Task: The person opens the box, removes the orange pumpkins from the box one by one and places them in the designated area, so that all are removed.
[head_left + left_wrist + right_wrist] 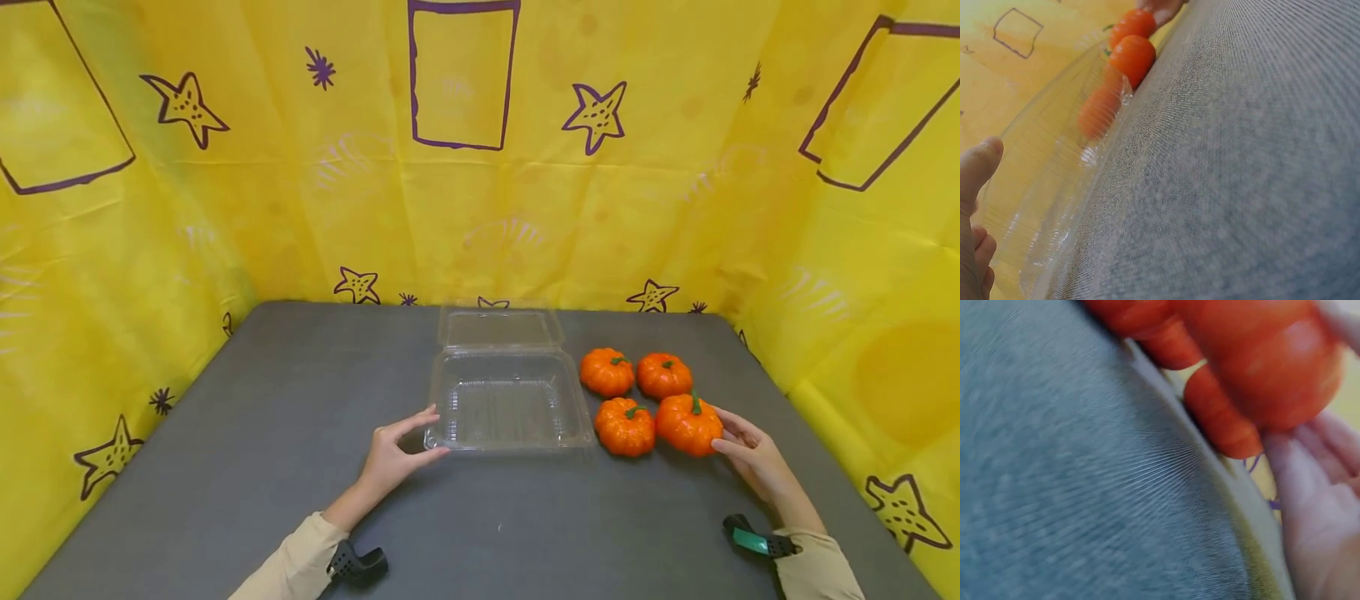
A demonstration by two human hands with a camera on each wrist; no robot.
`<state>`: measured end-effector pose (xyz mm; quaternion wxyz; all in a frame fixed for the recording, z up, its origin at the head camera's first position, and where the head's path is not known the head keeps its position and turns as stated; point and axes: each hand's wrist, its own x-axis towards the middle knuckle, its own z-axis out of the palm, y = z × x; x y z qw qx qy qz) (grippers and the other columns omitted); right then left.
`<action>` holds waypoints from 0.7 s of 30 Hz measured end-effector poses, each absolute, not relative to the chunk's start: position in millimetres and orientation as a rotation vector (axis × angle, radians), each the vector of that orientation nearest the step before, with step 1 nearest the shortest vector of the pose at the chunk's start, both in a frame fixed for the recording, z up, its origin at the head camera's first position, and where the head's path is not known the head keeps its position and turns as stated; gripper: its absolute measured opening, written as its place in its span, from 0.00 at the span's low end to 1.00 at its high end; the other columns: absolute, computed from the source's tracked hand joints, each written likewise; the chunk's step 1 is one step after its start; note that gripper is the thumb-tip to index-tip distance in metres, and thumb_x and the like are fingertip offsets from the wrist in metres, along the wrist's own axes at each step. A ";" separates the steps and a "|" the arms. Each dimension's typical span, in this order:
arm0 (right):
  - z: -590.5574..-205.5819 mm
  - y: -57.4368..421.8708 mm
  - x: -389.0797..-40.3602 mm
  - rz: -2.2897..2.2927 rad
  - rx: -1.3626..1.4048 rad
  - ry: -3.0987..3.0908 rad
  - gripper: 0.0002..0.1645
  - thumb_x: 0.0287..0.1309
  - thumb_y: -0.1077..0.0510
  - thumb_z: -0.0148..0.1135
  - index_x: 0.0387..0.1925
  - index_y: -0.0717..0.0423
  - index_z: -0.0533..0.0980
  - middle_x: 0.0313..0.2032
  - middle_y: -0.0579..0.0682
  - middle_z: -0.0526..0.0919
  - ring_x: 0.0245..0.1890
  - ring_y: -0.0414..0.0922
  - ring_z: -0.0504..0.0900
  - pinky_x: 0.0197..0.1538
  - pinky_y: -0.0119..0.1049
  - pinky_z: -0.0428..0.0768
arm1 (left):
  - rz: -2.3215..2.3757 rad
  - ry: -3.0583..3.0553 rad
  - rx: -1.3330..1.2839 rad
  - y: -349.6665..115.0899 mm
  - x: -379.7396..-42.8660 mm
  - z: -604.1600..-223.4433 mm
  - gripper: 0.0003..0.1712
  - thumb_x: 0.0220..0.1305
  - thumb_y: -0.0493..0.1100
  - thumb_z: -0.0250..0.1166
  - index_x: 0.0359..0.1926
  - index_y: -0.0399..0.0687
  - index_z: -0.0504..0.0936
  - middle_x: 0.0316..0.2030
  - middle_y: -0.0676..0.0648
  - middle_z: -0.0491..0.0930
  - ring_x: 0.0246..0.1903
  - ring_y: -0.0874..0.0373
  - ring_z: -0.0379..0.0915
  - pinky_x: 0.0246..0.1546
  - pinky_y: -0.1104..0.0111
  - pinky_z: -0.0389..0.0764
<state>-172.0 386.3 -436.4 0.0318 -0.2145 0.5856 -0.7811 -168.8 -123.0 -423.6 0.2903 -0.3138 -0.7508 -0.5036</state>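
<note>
A clear plastic clamshell container (501, 408) stands on the table with its lid (498, 329) folded back. At its near left corner, my left hand (397, 450) holds the rim between thumb and fingers; the left wrist view shows the thumb (984, 159) along the container's edge. On the right, my right hand (753, 458) grips a small orange pumpkin (686, 427) with a green stem, from its right side. This pumpkin (1266, 362) fills the top of the right wrist view, so its underside against the table is hard to judge.
Three more small pumpkins sit close together right of the container: one at the back left (606, 373), one at the back right (664, 375), one in front (624, 427). Yellow patterned cloth (480, 225) walls the grey table (300, 400) at the back and sides.
</note>
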 end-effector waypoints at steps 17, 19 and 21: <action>-443.4 397.0 -181.1 -2.105 -0.611 2.080 0.29 0.57 0.75 0.47 0.60 0.55 0.63 0.53 0.37 0.70 0.52 0.30 0.68 0.48 0.23 0.68 | -1.313 -2.005 -0.831 -123.4 -175.3 -426.6 0.27 0.27 0.28 0.76 0.37 0.28 0.80 0.33 0.35 0.80 0.34 0.46 0.78 0.40 0.77 0.73; -443.0 395.9 -181.4 -2.085 -0.596 2.130 0.30 0.56 0.75 0.49 0.60 0.56 0.63 0.53 0.36 0.70 0.51 0.29 0.68 0.48 0.22 0.68 | -1.340 -2.016 -0.814 -125.5 -174.7 -427.7 0.29 0.27 0.27 0.75 0.39 0.28 0.79 0.31 0.35 0.80 0.32 0.46 0.79 0.37 0.75 0.75; -441.9 395.3 -181.3 -2.052 -0.597 2.168 0.30 0.56 0.74 0.50 0.60 0.55 0.63 0.53 0.35 0.70 0.51 0.28 0.67 0.48 0.20 0.67 | -1.363 -2.037 -0.765 -131.4 -174.9 -431.5 0.31 0.27 0.27 0.75 0.41 0.28 0.78 0.28 0.37 0.81 0.29 0.48 0.79 0.35 0.73 0.77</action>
